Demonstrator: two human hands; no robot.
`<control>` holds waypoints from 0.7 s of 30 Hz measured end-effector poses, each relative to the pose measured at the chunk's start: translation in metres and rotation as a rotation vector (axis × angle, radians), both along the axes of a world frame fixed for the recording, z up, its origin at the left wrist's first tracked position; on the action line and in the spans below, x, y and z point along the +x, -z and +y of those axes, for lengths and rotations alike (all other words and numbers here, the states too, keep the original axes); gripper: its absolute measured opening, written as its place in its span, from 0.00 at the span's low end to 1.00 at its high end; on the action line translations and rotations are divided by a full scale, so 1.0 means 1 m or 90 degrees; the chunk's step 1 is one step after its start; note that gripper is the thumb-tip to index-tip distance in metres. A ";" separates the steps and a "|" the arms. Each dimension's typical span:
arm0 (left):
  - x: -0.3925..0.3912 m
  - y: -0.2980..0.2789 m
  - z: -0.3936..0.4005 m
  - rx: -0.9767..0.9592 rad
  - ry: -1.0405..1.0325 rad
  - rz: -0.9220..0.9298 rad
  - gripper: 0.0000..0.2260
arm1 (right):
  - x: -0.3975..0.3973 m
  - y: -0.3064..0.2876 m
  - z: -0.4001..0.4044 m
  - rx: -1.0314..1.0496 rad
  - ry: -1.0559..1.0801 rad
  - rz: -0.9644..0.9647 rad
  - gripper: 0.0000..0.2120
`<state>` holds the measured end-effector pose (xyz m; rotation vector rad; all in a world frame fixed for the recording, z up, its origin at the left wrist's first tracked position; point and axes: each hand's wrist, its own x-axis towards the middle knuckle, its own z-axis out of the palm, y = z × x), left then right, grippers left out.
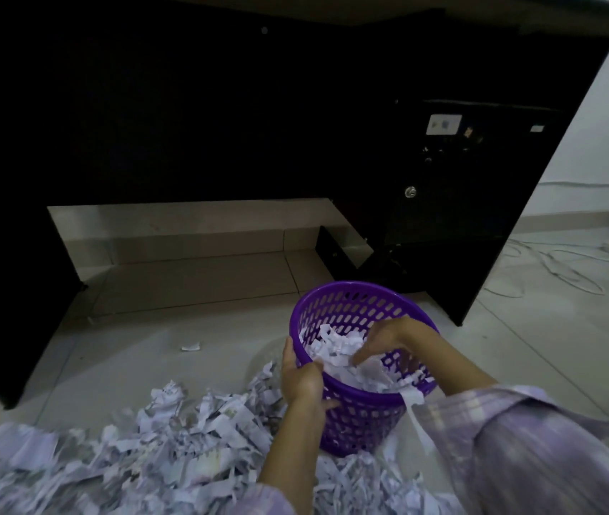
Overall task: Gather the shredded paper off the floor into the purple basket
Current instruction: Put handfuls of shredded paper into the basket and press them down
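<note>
Purple basket (360, 414): it is standing upright on the floor (198, 321), just in front of the dark desk (184, 105), and every place below is being given from it.

Left hand (303, 381): it is gripping the basket's near-left rim, thumb hooked inside and fingers (327, 404) curled down the outer wall; judging by the grip, it is steadying the light basket so it does not tip or slide.

Right hand (384, 341): it is reaching in over the near-right rim, fingers (362, 356) loosely curled down onto the paper inside; whether they are pinching strips or pressing them down I cannot tell.

Paper in the basket (347, 360): it is filling the lower part of the basket, with one strip (412, 397) hanging out over the near rim.

Shredded paper on the floor (154, 440): the bulk is lying heaped left of and nearer than the basket, touching its base; one stray scrap (190, 346) is lying well to the basket's left.

Progress: by my judgement the job is still early, as far more paper is lying outside than inside.

Edges: the desk's dark side panel is standing just behind and right of the basket, so room there is looking tight.

Open room: bare floor is lying left of and beyond the basket, under the desk; cables (555, 269) are trailing far right of it, well apart.
</note>
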<state>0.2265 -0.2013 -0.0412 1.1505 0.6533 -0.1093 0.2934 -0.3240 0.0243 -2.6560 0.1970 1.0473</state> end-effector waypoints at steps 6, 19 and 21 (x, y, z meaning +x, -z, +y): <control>-0.002 -0.003 0.001 0.000 0.011 -0.003 0.27 | -0.007 0.015 -0.014 -0.170 -0.091 0.120 0.17; -0.010 0.000 0.004 -0.040 0.015 0.002 0.24 | 0.003 0.064 -0.001 0.640 0.516 -0.061 0.08; -0.010 0.000 0.004 -0.042 0.017 0.003 0.24 | 0.001 0.068 0.005 0.649 0.489 -0.040 0.13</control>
